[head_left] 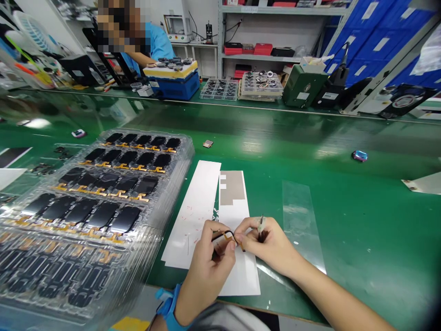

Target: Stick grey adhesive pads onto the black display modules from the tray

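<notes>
My left hand (206, 269) pinches a small black part with a gold flex cable (225, 237) above a white backing sheet (243, 276). A blue strap (168, 308) circles my left wrist. My right hand (270, 243) meets the same part at its fingertips and holds a small pointed tool (261, 225) upright, possibly a craft knife. A grey adhesive sheet (232, 187) lies on the white backing. Beside it is a second white sheet (191, 214) with small red marks. My hands hide part of both sheets.
Stacked clear trays (165, 151) of black screens with gold flex cables fill the left of the green mat (344, 230). A clear film (299, 216) lies right of my hands. Beyond, a person in a blue shirt (158, 43) works near a blue case (175, 87) and shelves.
</notes>
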Available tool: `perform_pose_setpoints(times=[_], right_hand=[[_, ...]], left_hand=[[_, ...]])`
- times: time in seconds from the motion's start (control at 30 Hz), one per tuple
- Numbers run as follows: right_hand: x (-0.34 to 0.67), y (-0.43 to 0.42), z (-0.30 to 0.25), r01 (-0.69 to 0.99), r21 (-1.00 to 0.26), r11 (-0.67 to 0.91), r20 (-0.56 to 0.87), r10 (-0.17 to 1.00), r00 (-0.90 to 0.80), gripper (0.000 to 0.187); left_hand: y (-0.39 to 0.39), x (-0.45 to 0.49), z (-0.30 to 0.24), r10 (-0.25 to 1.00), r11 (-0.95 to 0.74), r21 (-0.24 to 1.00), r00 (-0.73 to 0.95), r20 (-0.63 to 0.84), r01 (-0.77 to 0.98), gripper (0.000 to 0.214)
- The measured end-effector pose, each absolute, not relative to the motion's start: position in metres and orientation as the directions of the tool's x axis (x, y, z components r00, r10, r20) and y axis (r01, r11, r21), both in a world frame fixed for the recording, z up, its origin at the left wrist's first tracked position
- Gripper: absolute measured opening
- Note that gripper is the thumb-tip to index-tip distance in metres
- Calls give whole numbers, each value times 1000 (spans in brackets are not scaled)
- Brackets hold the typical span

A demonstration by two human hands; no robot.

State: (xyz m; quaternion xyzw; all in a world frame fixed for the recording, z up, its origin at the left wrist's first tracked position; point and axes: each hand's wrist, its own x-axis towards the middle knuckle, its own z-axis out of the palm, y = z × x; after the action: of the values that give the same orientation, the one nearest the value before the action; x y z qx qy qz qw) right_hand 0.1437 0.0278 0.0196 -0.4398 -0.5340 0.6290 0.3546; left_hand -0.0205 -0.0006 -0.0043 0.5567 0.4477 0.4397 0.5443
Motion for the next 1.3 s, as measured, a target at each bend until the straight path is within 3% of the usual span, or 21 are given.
perform_pose_setpoints(times=[0.47,0.83,1.17,1.3], right_hand=[[141,29,20,18,-983,-181,-176,929,-327,20],[142,29,22,26,-981,-194,-192,927,-321,23],[141,30,19,64,-978,-197,-207,924,-323,28],[144,31,19,81,-990,-118,-137,947,-290,33]], left_hand=[[-4,-26,4,928,220,974,316,-195,-44,19],[-3,-22,1,939,198,976,303,-163,-89,19],[1,-22,-5,948,119,993,294,-119,17,13],[1,-21,-4,948,105,994,301,-108,26,11]])
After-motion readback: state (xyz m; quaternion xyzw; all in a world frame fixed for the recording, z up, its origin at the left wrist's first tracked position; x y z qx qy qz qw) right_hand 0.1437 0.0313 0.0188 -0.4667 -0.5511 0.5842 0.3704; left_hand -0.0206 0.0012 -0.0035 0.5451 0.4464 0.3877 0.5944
